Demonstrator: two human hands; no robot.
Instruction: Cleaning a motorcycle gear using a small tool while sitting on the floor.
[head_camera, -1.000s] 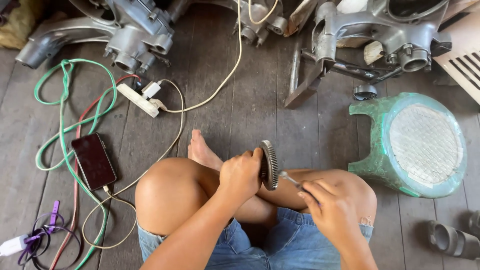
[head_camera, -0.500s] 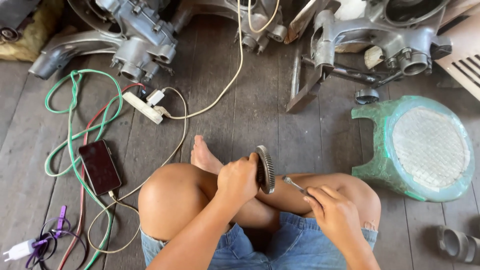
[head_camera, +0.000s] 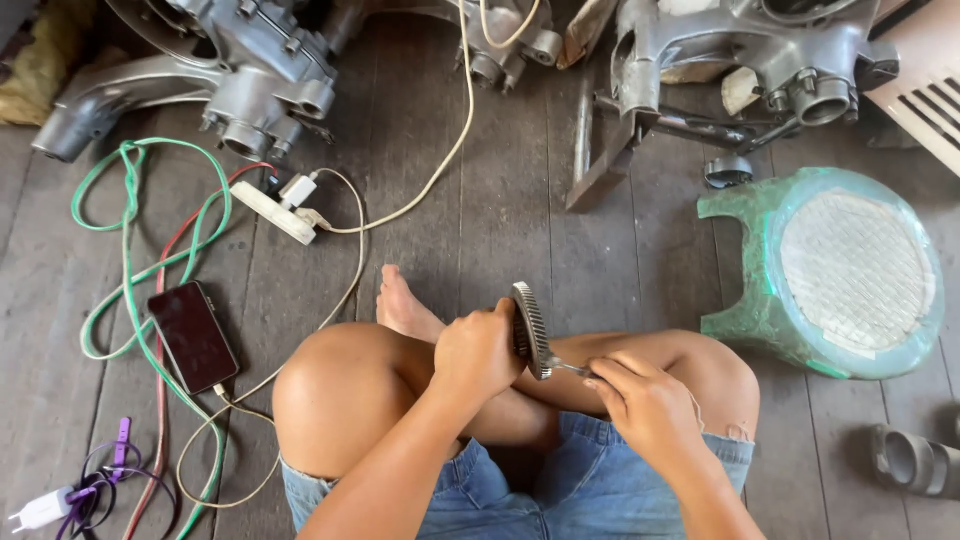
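Note:
I sit cross-legged on a wooden plank floor. My left hand (head_camera: 478, 352) grips a round toothed metal gear (head_camera: 530, 326), held on edge above my legs. My right hand (head_camera: 640, 400) is closed around a thin metal tool (head_camera: 572, 369) whose tip touches the lower edge of the gear. The handle end of the tool is hidden inside my fingers.
Grey metal engine casings (head_camera: 250, 70) (head_camera: 780, 60) lie along the far edge. A green round stool (head_camera: 845, 270) lies on its side at right. A white power strip (head_camera: 272, 212), green cable (head_camera: 125, 260) and dark phone (head_camera: 193, 336) lie at left. A metal sleeve (head_camera: 915, 462) rests at lower right.
Both hands stay together over my lap with the gear and tool. The view has shifted slightly, and my right hand sits a little lower against the gear.

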